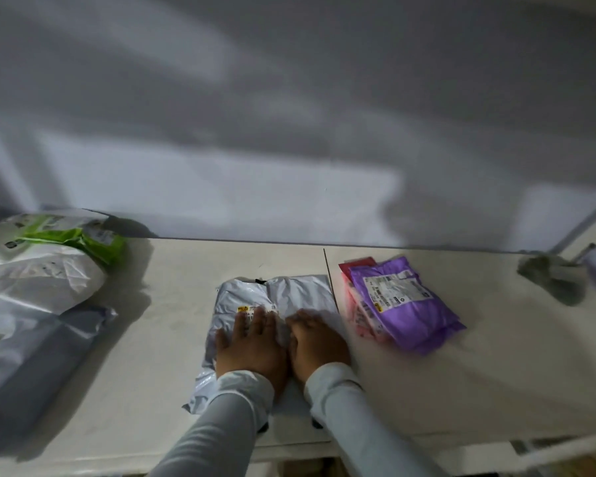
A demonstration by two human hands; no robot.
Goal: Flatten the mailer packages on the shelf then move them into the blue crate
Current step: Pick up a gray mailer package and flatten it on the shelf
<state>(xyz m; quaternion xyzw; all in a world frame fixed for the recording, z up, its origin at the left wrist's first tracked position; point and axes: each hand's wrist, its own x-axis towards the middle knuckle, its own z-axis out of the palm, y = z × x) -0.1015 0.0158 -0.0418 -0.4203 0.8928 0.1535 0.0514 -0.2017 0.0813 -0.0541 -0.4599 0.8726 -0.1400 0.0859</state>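
A pale grey mailer package (283, 294) with a printed label lies in the middle of the white shelf (172, 332). My left hand (252, 342) presses flat on it, fingers straight over the label. My right hand (315, 342) presses beside it on the same mailer, its fingers bent at the knuckles. To the right lies a purple mailer (406, 304) stacked on pink and red mailers (353, 304). The blue crate is out of view.
At the left, a heap of mailers: one white with a green flap (49, 259), and a grey one (38, 342) below it. A crumpled grey object (551, 273) sits at the far right. A grey wall backs the shelf. A seam (329, 273) divides the shelf boards.
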